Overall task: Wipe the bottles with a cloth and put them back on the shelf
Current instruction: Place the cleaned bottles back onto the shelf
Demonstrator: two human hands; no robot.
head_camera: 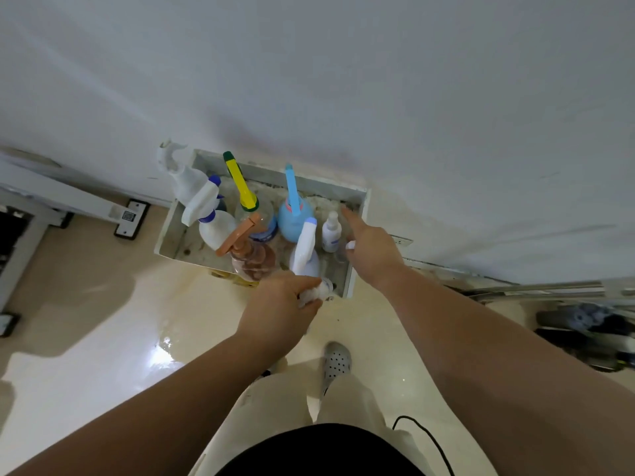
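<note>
The left hand [278, 304] clamped its grip on the white cloth [311, 295] at the shelf's [326, 187] front edge. The bottles [295, 218] stood on the shelf (crowded together); the right hand [372, 250] reached among them, its grip impossible to judge.

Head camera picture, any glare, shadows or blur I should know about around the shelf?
Head view: bright glare on the glossy floor below the shelf, a broad soft shadow at left; the right hand is slightly blurred; the wide lens bows the wall's base.
</note>
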